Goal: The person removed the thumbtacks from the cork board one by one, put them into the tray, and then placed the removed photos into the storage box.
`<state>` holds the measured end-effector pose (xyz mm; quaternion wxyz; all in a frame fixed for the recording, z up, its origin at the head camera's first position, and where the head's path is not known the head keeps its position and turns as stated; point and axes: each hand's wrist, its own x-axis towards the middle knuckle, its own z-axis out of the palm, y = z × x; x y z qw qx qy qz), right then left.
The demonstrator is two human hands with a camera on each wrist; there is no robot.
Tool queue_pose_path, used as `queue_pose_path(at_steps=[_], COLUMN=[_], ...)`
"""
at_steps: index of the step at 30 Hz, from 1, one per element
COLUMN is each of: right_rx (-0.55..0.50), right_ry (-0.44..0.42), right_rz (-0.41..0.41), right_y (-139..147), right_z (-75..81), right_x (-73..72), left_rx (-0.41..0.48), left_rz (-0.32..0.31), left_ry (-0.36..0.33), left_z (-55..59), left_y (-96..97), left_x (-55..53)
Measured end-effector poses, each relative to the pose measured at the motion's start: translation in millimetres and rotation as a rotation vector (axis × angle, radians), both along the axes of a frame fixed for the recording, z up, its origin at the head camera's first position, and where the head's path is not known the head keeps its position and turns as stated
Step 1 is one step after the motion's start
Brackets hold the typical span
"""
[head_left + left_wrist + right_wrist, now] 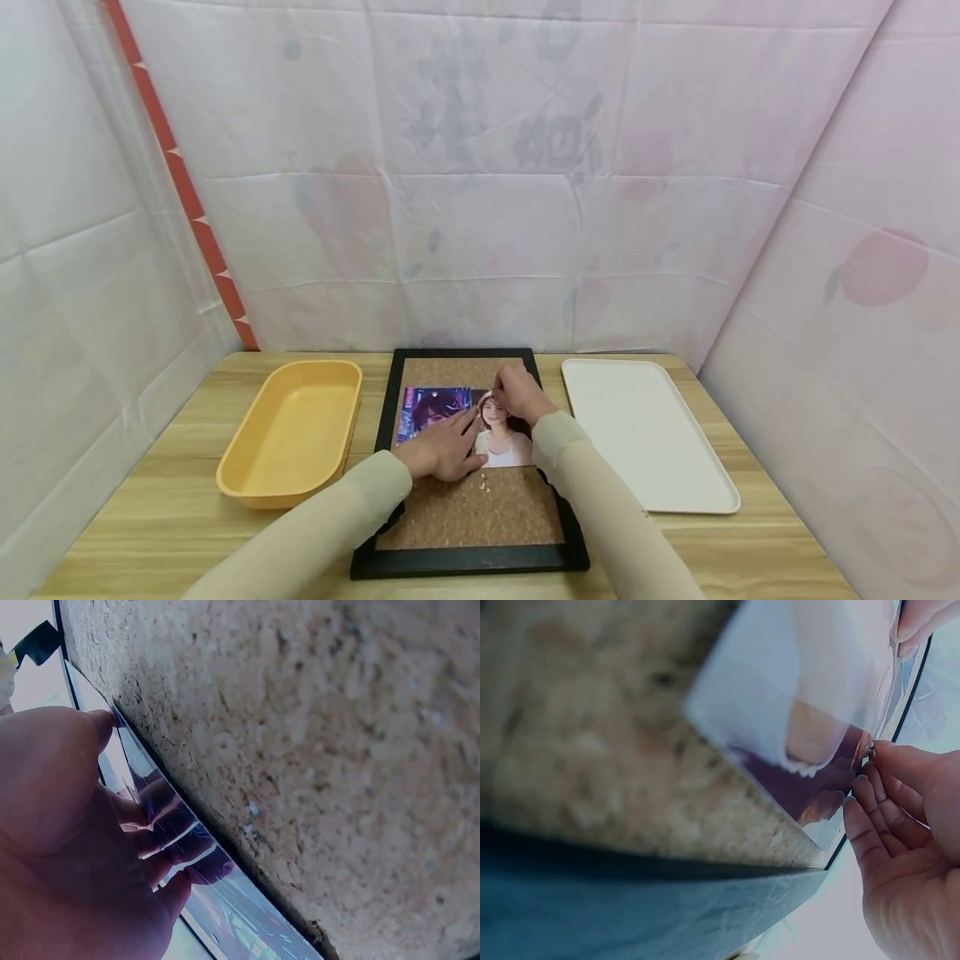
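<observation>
A cork board [472,517] in a black frame lies on the table with two glossy picture cards on it. My left hand [446,446] spreads its fairly straight fingers across the seam between them, touching both. The left card [431,404] shows a purple-blue city picture, with a small pale pin head at its top edge. To its right, the portrait photo [504,452] shows a person in a white top. At that photo's top edge my right hand [522,393] pinches a small thumbtack [870,750] between thumb and index finger, close against the card.
On the left stands a yellow plastic basin [300,425]. A white tray [645,433] lies right of the board, near my right forearm. Pale crumbs dot the cork below the photo. White printed cloth [480,233] hangs behind and at both sides of the wooden table [165,500].
</observation>
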<state>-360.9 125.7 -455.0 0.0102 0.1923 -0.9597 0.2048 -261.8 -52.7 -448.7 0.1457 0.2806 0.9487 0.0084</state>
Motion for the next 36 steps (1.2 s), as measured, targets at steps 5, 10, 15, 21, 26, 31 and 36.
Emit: queue_pose_path(at_steps=[5, 10, 15, 21, 26, 31, 36], right_rx=[-0.006, -0.025, -0.039, -0.036, -0.04, -0.034, -0.009], right_ry=[0.015, 0.02, 0.012, 0.03, 0.022, -0.016, -0.048], right_rz=[0.003, 0.012, 0.002, 0.004, 0.0, -0.006, 0.005], right_y=[1.4, 3.1, 3.1, 3.5, 4.4, 4.1, 3.1], right_z=[-1.7, -3.5, -4.0, -5.5, -4.7, -4.1, -2.9], right_x=[-1.5, -3.0, -4.4, -5.1, -5.4, -6.0, -4.9], left_rx=[-0.002, 0.001, 0.0, -0.001, 0.0, 0.0, -0.011], left_rz=[0.006, 0.013, 0.015, 0.019, 0.016, 0.024, 0.025], left_ry=[0.003, -0.001, -0.003, -0.013, -0.017, -0.026, -0.027], left_z=[-1.0, -1.4, -0.3, 0.8, 2.2, 3.3, 4.5], left_y=[0.8, 1.5, 1.5, 1.5, 1.9, 2.4, 3.0], left_x=[0.5, 1.6, 1.2, 1.1, 1.0, 0.8, 2.1])
